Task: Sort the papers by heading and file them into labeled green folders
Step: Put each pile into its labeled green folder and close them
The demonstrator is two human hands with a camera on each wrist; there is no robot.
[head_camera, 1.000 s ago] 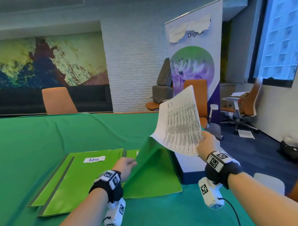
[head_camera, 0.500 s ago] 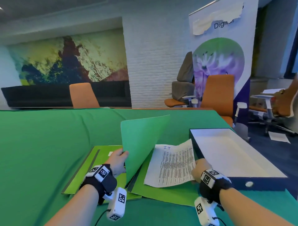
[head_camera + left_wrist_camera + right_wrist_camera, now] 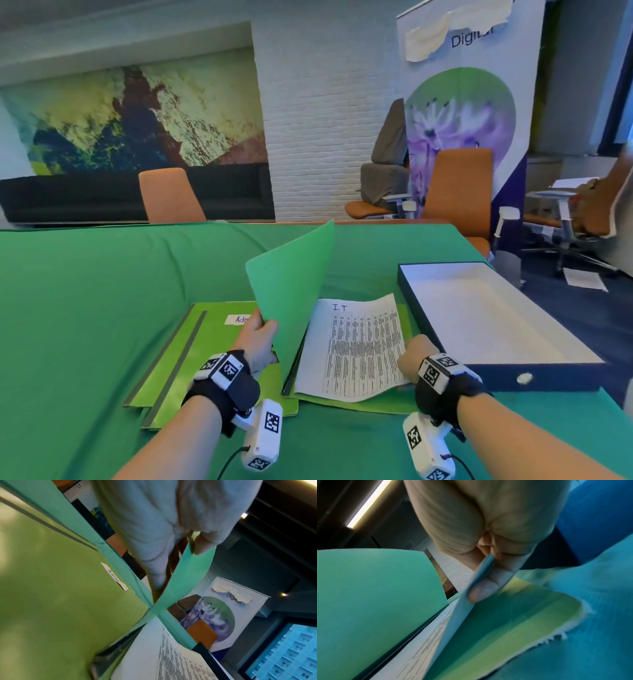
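Observation:
A printed paper headed "I.T" [image 3: 356, 346] lies inside an opened green folder [image 3: 373, 402] on the green table. My left hand [image 3: 257, 337] pinches the folder's raised front cover [image 3: 291, 284] and holds it upright; in the left wrist view the left thumb [image 3: 204, 545] presses that cover [image 3: 188, 577]. My right hand [image 3: 412, 354] pinches the paper's right edge, which lifts slightly; the right wrist view shows the right thumb [image 3: 488, 586] under the sheet [image 3: 453, 622]. To the left lies a shut green folder labelled "Admin" [image 3: 191, 359], partly under my left hand.
An open dark-blue box with a white inside [image 3: 479, 308] stands just right of the folder, close to my right wrist. Orange chairs [image 3: 169, 195] stand along the table's far edge. A roll-up banner [image 3: 466, 102] stands beyond the table's right corner.
The paper came down from the air into the opened folder, still in my right hand. My left hand raised the cover to upright. The view swung left and down.

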